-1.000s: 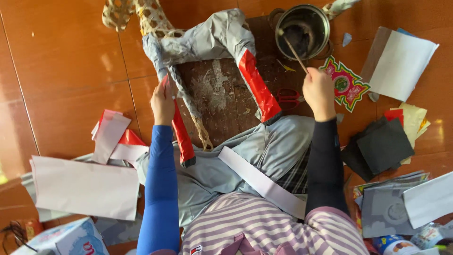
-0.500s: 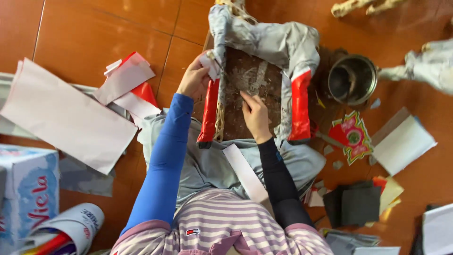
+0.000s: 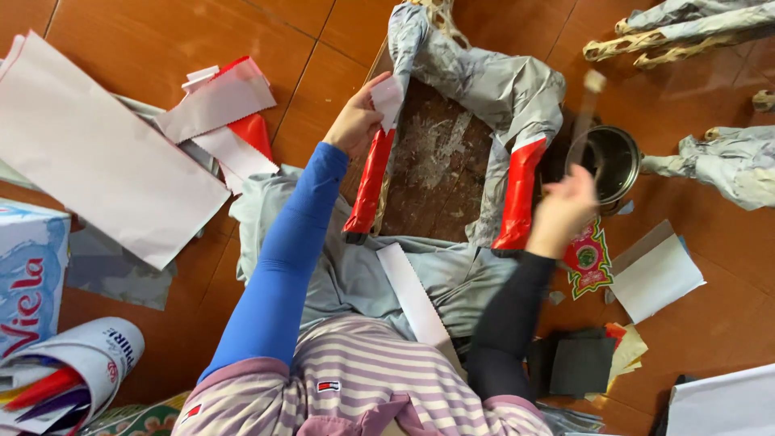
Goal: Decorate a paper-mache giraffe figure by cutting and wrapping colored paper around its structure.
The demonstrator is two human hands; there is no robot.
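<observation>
A grey papier-mâché figure (image 3: 484,77) lies over a brown board (image 3: 436,173) in front of me, with both of its legs wrapped in glossy red paper. My left hand (image 3: 355,121), in a blue sleeve, presses a small white paper piece (image 3: 387,98) against the top of the left red leg (image 3: 371,182). My right hand (image 3: 563,211), in a black sleeve, is blurred beside the right red leg (image 3: 519,194). It holds a thin brush (image 3: 587,113) upright over a round metal pot (image 3: 617,161).
Large white sheets (image 3: 97,161) and red scraps lie left, by a blue-white box (image 3: 28,274) and a paper roll (image 3: 73,363). More grey figures (image 3: 726,169) lie right. A white strip (image 3: 416,295) rests on my lap. Black sheets (image 3: 577,363) and a white sheet (image 3: 658,274) sit lower right.
My right hand has left the brown board and swung right to the metal pot with the brush. My left hand stays at the left red leg with the white piece.
</observation>
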